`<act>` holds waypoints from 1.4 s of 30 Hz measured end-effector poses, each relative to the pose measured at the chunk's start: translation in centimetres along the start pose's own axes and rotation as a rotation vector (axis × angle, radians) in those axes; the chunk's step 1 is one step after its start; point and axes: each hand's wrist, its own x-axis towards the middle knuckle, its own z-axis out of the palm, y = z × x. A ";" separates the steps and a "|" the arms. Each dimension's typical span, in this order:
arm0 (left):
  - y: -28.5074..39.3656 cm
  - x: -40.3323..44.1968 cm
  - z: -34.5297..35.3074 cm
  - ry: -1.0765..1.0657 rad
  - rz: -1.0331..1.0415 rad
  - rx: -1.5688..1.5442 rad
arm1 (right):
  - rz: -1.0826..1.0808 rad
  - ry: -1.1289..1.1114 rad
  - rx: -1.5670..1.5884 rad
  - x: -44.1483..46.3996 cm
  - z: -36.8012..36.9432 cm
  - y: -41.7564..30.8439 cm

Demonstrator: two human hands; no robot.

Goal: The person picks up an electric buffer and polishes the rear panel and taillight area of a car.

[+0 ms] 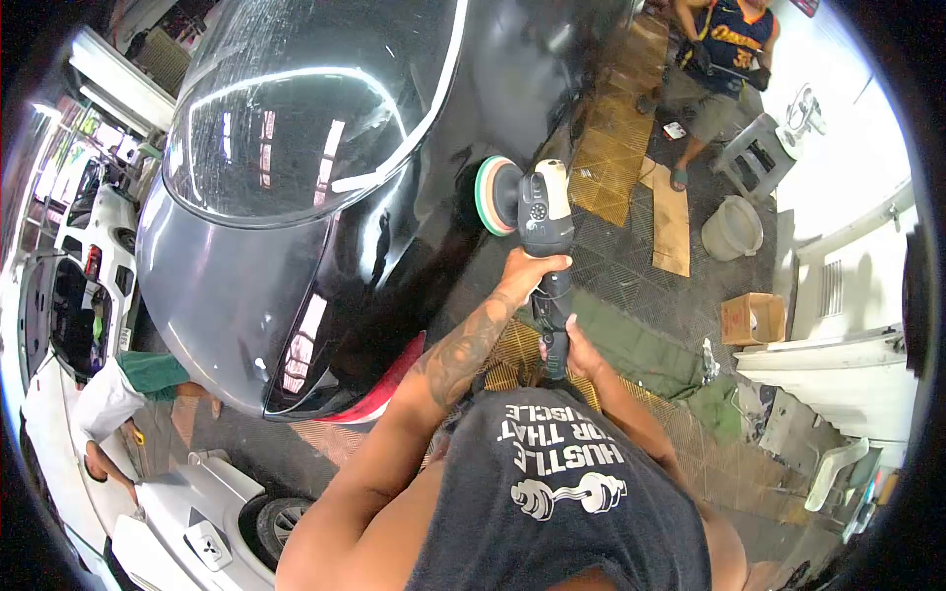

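Note:
A black and white polisher (545, 222) is held in front of my body, its round pad (496, 196) facing the side of a glossy black car (394, 227). Whether the pad touches the paint cannot be made out. My left hand (529, 273) is wrapped round the tool's body just behind its head. Lower down, my right hand (583, 350) grips the rear of the handle. The car's rear window (305, 118) shows bright reflections, and a red tail light (379, 389) lies near my left forearm.
A person (729, 49) with dark gloves stands at the upper right near a grey stool (757, 158). A bucket (732, 229) and a cardboard box (753, 319) are on the right. Another person (113, 394) bends beside a silver car (187, 522) at lower left.

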 end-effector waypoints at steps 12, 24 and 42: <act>-2.3 -13.8 -6.7 -0.039 0.192 0.213 | -0.274 0.179 -0.615 -2.3 6.5 8.6; -10.6 -20.8 -11.9 0.026 0.121 0.272 | -0.111 0.044 -0.889 -2.0 1.3 17.0; 0.6 5.1 0.9 -0.147 0.041 0.099 | -0.071 0.126 -0.402 4.5 -2.0 -4.8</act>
